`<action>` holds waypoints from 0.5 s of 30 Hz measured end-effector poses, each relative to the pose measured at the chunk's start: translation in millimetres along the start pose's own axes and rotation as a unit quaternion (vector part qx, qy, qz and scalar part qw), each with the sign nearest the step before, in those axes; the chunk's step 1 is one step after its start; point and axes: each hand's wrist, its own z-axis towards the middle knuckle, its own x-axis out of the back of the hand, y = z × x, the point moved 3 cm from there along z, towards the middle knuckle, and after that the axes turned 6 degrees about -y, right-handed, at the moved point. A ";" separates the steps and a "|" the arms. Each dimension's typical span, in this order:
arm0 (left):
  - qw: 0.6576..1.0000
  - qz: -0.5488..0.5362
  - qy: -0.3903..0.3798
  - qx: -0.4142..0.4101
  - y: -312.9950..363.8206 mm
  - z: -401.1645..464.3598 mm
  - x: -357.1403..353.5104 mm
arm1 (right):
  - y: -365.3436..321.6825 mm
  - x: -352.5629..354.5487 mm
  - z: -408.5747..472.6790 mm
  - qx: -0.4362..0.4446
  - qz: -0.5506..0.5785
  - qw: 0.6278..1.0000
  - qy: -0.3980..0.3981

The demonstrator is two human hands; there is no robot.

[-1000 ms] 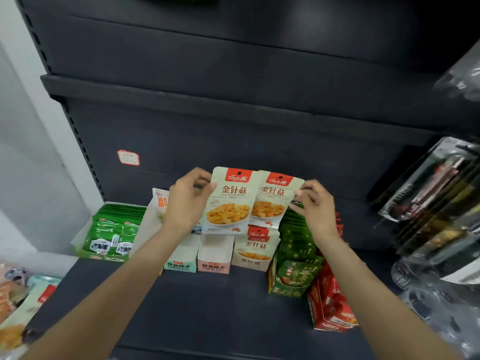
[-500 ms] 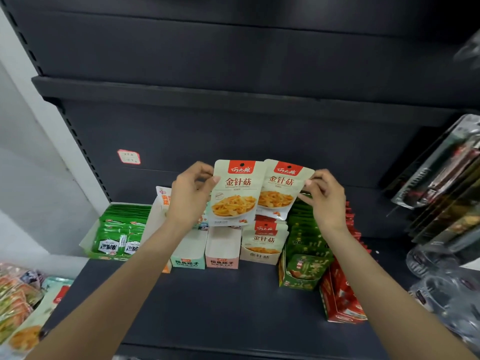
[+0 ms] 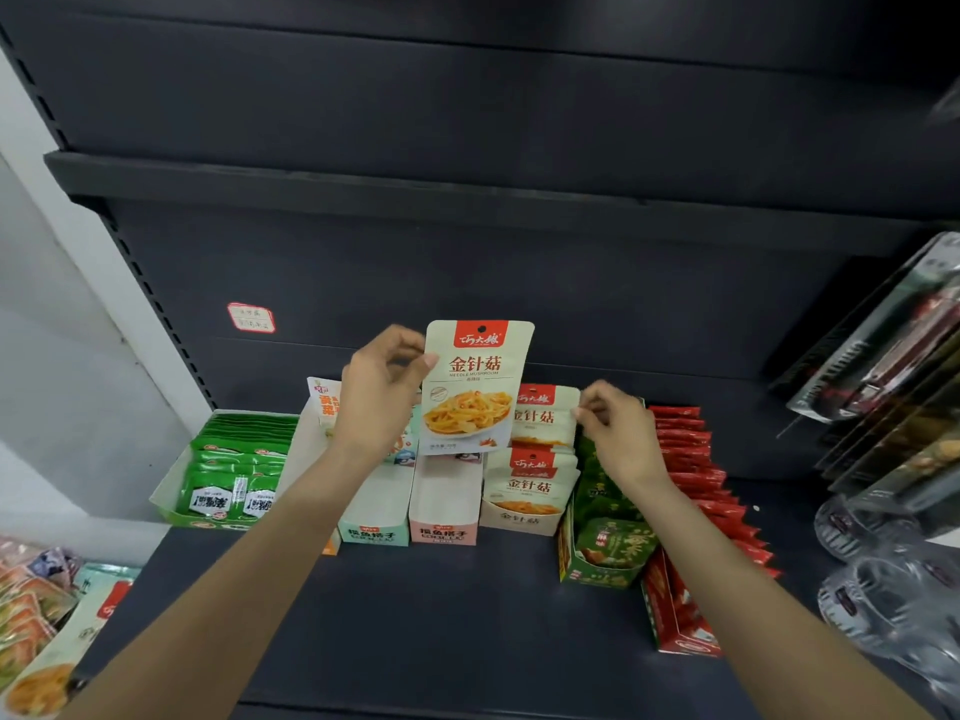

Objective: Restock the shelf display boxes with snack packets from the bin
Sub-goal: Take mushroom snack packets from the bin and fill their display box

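Observation:
My left hand [image 3: 382, 394] pinches a cream needle-mushroom packet [image 3: 475, 387] by its left edge and holds it upright above the display boxes. My right hand [image 3: 618, 428] pinches the right edge of a second matching packet [image 3: 545, 420], which stands low at the back of the cream display box [image 3: 519, 517]. Another matching packet [image 3: 530, 485] stands in front of it in that box. The pink box [image 3: 444, 514] and the teal box [image 3: 374, 517] to its left show pale insides.
A green-packet tray [image 3: 228, 475] sits at the shelf's left. A green box [image 3: 602, 543] and red packets [image 3: 696, 491] stand to the right, with clear plastic packs [image 3: 893, 563] beyond. Loose snack packets [image 3: 36, 626] lie at the lower left. The dark shelf front [image 3: 415, 631] is bare.
The two packets, held side by side before, have separated. My right hand has lowered its packet into the cream box while my left hand keeps the other one raised.

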 end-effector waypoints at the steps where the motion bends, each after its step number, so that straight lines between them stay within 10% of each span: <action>1: 1.000 -0.002 0.002 0.000 -0.5 0.9 1.1 | 0.2 -2.5 0.9 -0.002 -0.035 0.999 -0.022; 15: 1.000 -0.009 0.001 0.014 -6.6 1.6 3.1 | -7.6 2.3 1.5 -0.003 -0.310 0.947 -0.078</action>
